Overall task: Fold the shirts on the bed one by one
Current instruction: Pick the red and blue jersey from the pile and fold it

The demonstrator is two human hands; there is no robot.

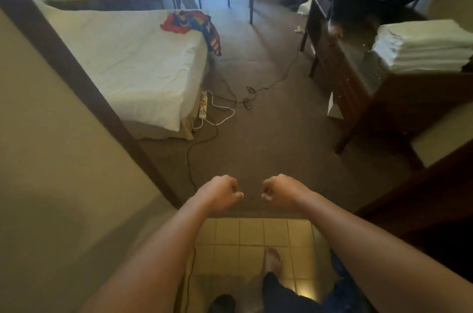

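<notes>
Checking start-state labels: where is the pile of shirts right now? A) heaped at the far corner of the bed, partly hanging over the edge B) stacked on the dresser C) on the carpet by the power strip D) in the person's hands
A: the colourful shirts lie bunched at the far corner of the bed, one draping over its edge, while the left hand and right hand are curled and hold nothing.

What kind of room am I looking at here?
Likely a hotel or guest bedroom: a bed made with a white sheet, carpet, a stack of folded white towels on a dark wooden dresser, and a desk by the window. The shirts lie on the bed's far corner.
</notes>
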